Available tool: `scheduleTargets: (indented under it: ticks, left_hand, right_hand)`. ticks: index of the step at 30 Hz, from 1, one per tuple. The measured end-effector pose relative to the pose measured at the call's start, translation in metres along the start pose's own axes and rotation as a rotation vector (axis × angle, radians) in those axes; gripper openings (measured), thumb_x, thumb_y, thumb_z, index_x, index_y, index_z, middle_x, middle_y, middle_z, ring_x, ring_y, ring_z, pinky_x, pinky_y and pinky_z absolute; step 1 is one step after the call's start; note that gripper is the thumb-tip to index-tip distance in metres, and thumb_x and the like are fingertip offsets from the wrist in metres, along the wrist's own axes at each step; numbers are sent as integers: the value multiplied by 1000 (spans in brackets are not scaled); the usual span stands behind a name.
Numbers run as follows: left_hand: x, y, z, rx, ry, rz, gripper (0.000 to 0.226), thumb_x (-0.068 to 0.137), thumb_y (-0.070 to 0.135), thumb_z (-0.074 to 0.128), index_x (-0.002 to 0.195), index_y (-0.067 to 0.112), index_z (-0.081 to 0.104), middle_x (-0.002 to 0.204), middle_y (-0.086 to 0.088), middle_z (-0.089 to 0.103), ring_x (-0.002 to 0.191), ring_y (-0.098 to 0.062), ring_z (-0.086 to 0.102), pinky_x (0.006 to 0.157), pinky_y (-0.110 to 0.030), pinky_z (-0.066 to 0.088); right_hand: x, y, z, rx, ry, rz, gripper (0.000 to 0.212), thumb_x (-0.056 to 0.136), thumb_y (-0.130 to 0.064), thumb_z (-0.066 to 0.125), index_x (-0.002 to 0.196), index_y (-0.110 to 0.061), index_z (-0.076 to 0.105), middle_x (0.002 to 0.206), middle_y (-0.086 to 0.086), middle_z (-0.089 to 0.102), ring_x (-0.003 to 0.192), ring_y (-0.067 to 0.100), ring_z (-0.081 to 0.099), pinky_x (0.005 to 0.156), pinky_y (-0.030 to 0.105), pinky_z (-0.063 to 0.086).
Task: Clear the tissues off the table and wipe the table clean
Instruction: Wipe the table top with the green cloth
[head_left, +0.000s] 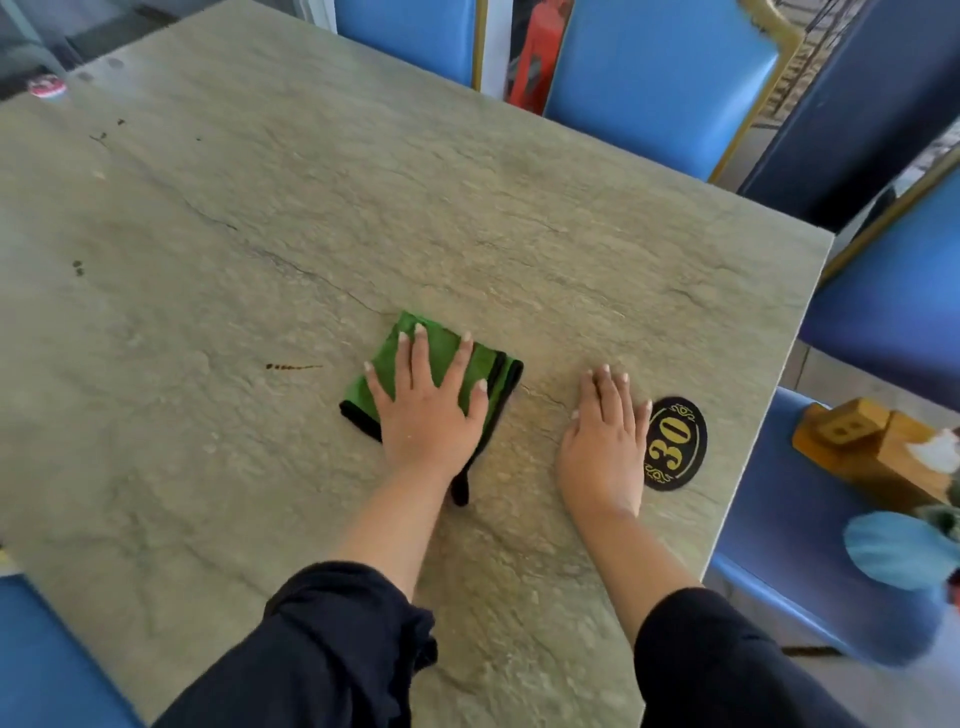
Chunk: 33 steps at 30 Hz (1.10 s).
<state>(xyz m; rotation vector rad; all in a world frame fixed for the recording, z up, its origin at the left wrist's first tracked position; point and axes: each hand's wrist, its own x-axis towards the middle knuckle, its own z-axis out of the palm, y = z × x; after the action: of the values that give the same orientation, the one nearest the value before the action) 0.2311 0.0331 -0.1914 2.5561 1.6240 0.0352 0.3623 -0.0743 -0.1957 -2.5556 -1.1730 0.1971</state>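
Observation:
A folded green cloth (483, 371) with black edging lies on the grey stone-look table (363, 208). My left hand (423, 400) presses flat on the cloth with fingers spread. My right hand (605, 436) rests flat on the bare tabletop to the right, fingers together, holding nothing. Brown streaks and spots mark the table: a thin streak (291, 367) left of the cloth, dots (78, 267) further left, and small marks (106, 132) near the far left. No tissues show on the tabletop.
A black oval plate with a gold 30 (675, 444) sits by my right hand. Blue chairs (660, 78) surround the table. A wooden tissue box (878, 452) and a light blue object (893, 548) lie on the right chair. A bottle cap (48, 85) rests at the far left corner.

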Motion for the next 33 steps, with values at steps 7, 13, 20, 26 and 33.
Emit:
scheduleTargets:
  ticks: [7, 13, 20, 26, 33]
  left_hand:
    - [-12, -47, -4, 22, -44, 405, 55, 90, 67, 17, 143, 56, 7, 161, 3, -4, 148, -16, -5, 113, -63, -4]
    - [50, -139, -20, 6, -92, 108, 57, 88, 69, 11, 143, 56, 1, 160, 3, -10, 147, -20, -12, 110, -68, -3]
    - [-37, -113, -13, 44, -76, 321, 56, 91, 64, 8, 144, 51, -3, 160, 0, -10, 147, -25, -13, 109, -69, -4]
    - [-120, -153, -14, 93, -109, 772, 54, 92, 64, 13, 143, 55, 0, 160, 6, -6, 148, -20, -6, 109, -69, 2]
    - [-72, -190, -33, 61, -266, 176, 55, 91, 64, 4, 141, 54, -15, 157, 4, -25, 144, -21, -23, 109, -69, -4]
  right_hand:
    - [-73, -67, 20, 189, 78, 235, 56, 96, -11, 35, 149, -4, 20, 159, 10, 15, 148, 22, 1, 120, 34, -4]
    - [-82, -82, 29, 95, 78, 274, 54, 101, -21, 22, 151, -6, 9, 161, 6, 3, 148, 17, -9, 119, 32, -9]
    - [-91, -89, 23, 195, 98, 298, 49, 100, -12, 28, 148, -6, 26, 159, 5, 17, 148, 16, 3, 119, 27, -4]
    - [-174, -119, 30, 367, 163, 351, 52, 93, 2, 36, 145, -9, 36, 156, 0, 25, 147, 17, 12, 120, 33, 15]
    - [-222, -141, 38, 311, 74, 330, 59, 94, 2, 26, 151, -8, 18, 160, 2, 7, 147, 14, -6, 119, 27, -8]
